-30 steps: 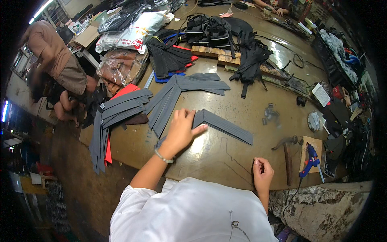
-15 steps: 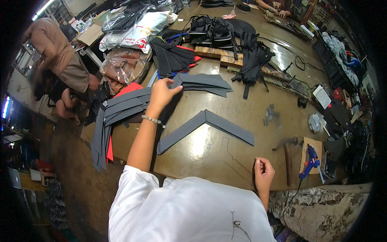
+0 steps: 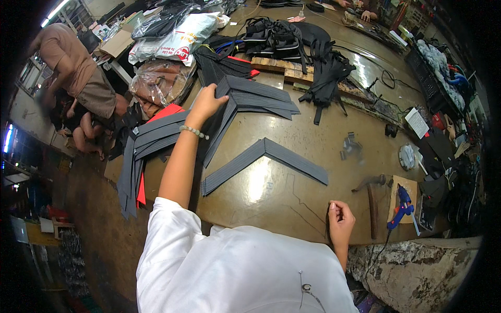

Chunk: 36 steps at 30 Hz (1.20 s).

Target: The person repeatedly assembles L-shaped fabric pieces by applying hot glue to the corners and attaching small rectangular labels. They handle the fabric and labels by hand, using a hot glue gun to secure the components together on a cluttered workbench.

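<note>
My left hand [image 3: 210, 103] grips a stack of grey V-shaped fabric strips [image 3: 258, 95] near its bend, thumb on its upper face. One leg of that stack points right, and the other runs down beside my wrist. Nearer to me, a second grey V-shaped stack [image 3: 292, 160] lies flat on the table, touched by neither hand. My right hand [image 3: 341, 221] rests at the table's near edge, fingers curled closed, with nothing visible in them. More grey strips [image 3: 162, 135] lie in an overlapping pile left of my forearm, with red pieces [image 3: 141, 190] beneath them.
A hammer [image 3: 373, 208] and a blue glue gun [image 3: 403, 208] lie to my right. Black straps [image 3: 329, 78], wooden boards [image 3: 279, 65] and plastic-wrapped bundles [image 3: 162, 86] stand farther back. One person [image 3: 78, 73] is at the left; another person's hand [image 3: 368, 15] shows at the far side.
My left hand has moved slightly away from me and left, taking the grey stack with it. More of the stack's left leg now shows. My right hand stays in place.
</note>
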### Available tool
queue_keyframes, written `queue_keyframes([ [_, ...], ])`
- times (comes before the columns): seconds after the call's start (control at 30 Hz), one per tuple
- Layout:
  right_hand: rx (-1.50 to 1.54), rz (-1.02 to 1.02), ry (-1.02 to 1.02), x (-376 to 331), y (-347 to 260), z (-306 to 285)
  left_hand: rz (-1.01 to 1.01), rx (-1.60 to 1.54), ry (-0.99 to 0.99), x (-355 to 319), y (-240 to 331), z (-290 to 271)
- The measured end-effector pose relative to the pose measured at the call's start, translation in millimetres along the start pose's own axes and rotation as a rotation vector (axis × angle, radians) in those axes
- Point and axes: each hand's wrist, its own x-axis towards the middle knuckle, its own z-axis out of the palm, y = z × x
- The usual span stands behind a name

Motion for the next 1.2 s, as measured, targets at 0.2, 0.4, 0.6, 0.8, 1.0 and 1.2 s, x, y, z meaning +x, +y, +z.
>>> queue_keyframes([
  [0.2,-0.003,-0.007,-0.006,-1,3,-1,0.065,-0.067,0.225,5,38,-57],
  [0.4,0.001,0.002,0.005,-1,3,0,0.216,-0.347,0.385,-12,88,-108],
  [0.6,-0.024,-0.009,0.006,0,2,0,0.162,-0.641,-0.002,-79,102,-98],
  [0.8,-0.025,-0.002,-0.004,0,0,1,0.121,-0.200,-0.227,-146,98,14],
  [1.0,-0.007,0.043,-0.001,0,-1,1,0.155,0.079,-0.049,-148,93,17],
  [1.2,-0.006,0.004,-0.004,-1,0,0,0.067,0.124,0.041,-73,39,19],
])
